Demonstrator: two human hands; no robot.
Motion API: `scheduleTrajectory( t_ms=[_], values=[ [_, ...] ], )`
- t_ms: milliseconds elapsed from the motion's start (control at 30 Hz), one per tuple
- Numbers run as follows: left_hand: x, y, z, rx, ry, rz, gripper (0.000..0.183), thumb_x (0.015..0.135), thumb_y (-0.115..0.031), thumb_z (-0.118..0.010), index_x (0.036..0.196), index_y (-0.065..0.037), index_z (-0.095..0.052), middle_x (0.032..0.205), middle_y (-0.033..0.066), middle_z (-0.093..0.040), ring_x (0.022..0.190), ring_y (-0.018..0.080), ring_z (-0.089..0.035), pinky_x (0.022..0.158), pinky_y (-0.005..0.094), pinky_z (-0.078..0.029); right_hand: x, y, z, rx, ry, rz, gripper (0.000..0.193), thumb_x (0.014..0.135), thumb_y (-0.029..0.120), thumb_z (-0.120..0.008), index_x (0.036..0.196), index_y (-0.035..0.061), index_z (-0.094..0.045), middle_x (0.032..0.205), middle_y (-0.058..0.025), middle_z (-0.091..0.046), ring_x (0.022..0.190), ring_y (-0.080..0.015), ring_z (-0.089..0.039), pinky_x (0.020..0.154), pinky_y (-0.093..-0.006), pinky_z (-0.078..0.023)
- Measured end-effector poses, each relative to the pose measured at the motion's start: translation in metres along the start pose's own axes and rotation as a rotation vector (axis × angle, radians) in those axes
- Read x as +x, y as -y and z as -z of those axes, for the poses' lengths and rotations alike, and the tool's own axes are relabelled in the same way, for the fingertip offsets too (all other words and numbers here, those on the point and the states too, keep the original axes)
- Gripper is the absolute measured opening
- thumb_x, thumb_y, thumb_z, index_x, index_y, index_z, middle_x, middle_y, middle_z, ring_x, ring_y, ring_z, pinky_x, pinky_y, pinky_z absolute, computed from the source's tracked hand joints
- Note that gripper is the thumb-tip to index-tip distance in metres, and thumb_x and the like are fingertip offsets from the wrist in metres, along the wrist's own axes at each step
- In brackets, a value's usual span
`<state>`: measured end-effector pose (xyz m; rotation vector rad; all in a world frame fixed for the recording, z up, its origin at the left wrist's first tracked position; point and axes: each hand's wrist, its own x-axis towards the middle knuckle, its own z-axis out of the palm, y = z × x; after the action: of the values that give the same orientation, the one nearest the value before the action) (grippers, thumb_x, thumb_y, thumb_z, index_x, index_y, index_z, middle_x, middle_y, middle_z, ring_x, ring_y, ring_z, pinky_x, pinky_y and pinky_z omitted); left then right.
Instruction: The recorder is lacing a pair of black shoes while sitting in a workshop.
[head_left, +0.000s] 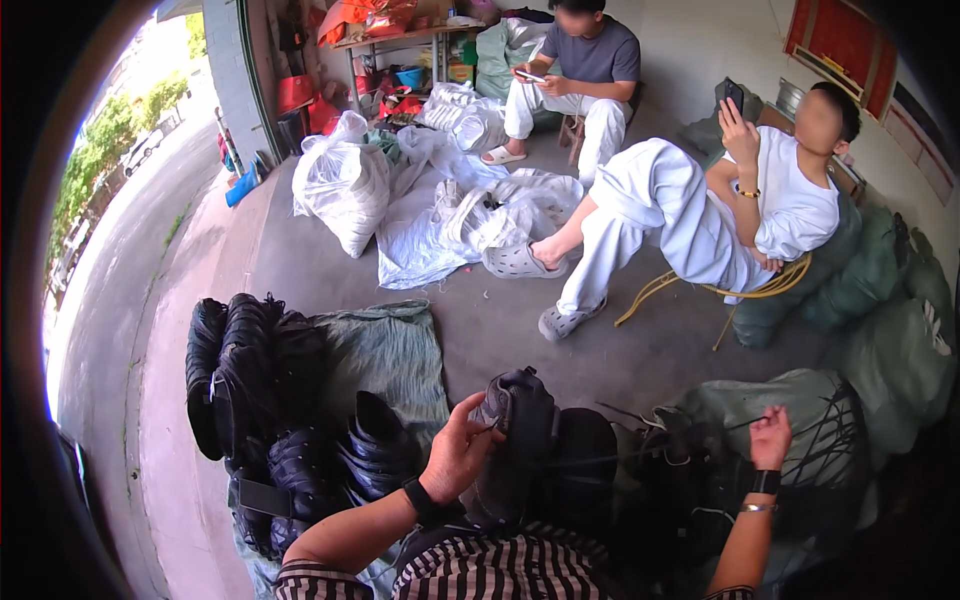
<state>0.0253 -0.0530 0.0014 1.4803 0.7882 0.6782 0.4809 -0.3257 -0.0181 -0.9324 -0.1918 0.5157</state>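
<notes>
My left hand (462,450) grips the top edge of a black shoe (522,415), which stands upright in front of my striped shirt. Out to the right, my right hand (770,438) is closed with its fingers pinched on the end of a dark shoelace (640,452). The lace stretches across from beside the shoe to that hand; where it meets the shoe is too dark to make out. Another black rounded piece (587,450) sits close to the shoe's right side. A dark tangle of laces and shoe parts (690,465) lies below the lace.
Black nested shoe parts (250,370) are stacked at my left on a green woven sheet (395,350), with a phone (265,497) on them. A green sack (800,390) lies at right. Two people sit ahead with phones, near white plastic bags (345,185). A road runs left.
</notes>
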Motion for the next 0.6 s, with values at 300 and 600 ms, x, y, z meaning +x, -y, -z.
scheduleTrajectory(
  t_ms=[300, 600],
  values=[
    [-0.003, 0.019, 0.029, -0.003, 0.224, 0.352, 0.010, 0.086, -0.009, -0.066, 0.092, -0.001, -0.063, 0.078, 0.0009, -0.064, 0.068, 0.0084, -0.060, 0.062, 0.0223, -0.051, -0.019, -0.089, -0.116, 0.227, 0.332, -0.554, 0.022, 0.098, 0.033, -0.047, 0.091, 0.0119, -0.051, 0.066, 0.0037, -0.041, 0.057, -0.0099, -0.040, 0.053, -0.0245, -0.035],
    [-0.008, 0.039, 0.020, 0.021, 0.139, 0.151, 0.015, 0.085, -0.014, -0.068, 0.081, -0.001, -0.061, 0.070, -0.0013, -0.059, 0.068, 0.0053, -0.052, 0.063, 0.0231, -0.046, -0.140, -0.160, -0.244, -0.967, 1.008, -0.517, 0.017, 0.091, 0.017, -0.054, 0.089, 0.0011, -0.059, 0.061, -0.0038, -0.056, 0.049, -0.0102, -0.054, 0.047, -0.0255, -0.042]
  ],
)
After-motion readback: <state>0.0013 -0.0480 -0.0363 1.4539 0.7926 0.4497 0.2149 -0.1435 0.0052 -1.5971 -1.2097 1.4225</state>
